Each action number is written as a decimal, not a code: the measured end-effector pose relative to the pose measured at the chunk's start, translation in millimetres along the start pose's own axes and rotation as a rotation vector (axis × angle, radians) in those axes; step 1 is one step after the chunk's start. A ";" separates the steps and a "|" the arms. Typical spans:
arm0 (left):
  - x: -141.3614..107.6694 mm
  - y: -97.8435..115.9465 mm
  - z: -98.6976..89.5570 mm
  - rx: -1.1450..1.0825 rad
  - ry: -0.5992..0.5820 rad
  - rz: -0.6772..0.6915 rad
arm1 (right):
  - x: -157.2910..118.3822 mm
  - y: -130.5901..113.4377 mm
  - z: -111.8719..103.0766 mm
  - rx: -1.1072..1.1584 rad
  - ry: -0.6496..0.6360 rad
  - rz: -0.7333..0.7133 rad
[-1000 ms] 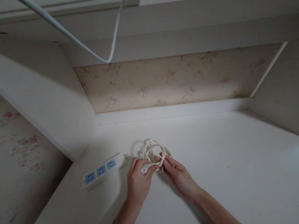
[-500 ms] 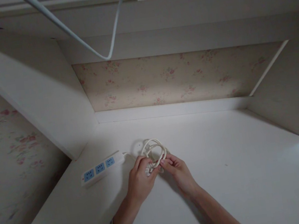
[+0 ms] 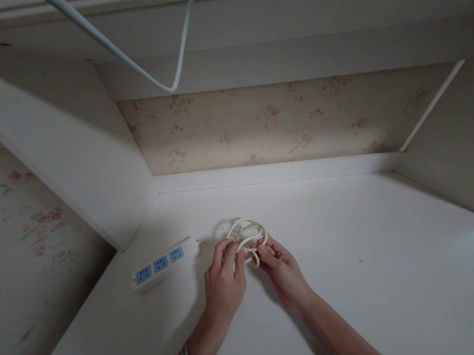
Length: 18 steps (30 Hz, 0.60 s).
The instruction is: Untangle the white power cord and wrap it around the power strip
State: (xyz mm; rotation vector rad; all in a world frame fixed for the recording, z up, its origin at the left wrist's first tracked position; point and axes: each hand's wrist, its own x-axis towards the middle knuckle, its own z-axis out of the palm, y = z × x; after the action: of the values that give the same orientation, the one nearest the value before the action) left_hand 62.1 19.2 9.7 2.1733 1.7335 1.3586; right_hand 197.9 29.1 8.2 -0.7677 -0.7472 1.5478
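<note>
- Presently, one pale cord (image 3: 265, 234), looped, between my hands; place: over the worktop (image 3: 354, 215), nearer its back edge than its front, left of centre.
- Left hand (image 3: 224, 287): fingers closed on the near-left strands.
- Right hand (image 3: 289, 279): thumb and fingers pinching the near-right side of the loops.
- Power strip (image 3: 160, 264): three blue socket panels, lying aslant towards the worktop's back left corner; a pale lead leaves its right end, the join with the coil unclear.
- Handling, by my judgement: light, bendy, springy enough to uncoil; smooth sheath, slightly slippery, not fragile, though sharp kinks would do it harm.
- Best hold, I reckon: all strands gathered crosswise in one pinch, other fingers steadying the opposite curve; single strands slide or snag.
</note>
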 end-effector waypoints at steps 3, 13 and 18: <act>0.6 -4.4 2.4 -0.065 0.018 -0.058 | 2.2 -1.7 -1.5 0.075 0.068 0.062; 5.4 -25.5 -6.7 -0.356 -0.015 -0.312 | 10.9 -8.3 -20.9 0.079 0.146 0.053; 1.9 -1.5 -7.1 -0.227 -0.117 -0.084 | 6.2 -5.8 -14.2 0.047 0.040 0.002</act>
State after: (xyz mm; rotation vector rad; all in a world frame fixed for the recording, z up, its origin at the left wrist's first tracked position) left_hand 56.3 18.1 14.4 1.9930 1.5292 1.3084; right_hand 212.2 36.4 4.3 -0.7631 -0.6786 1.5418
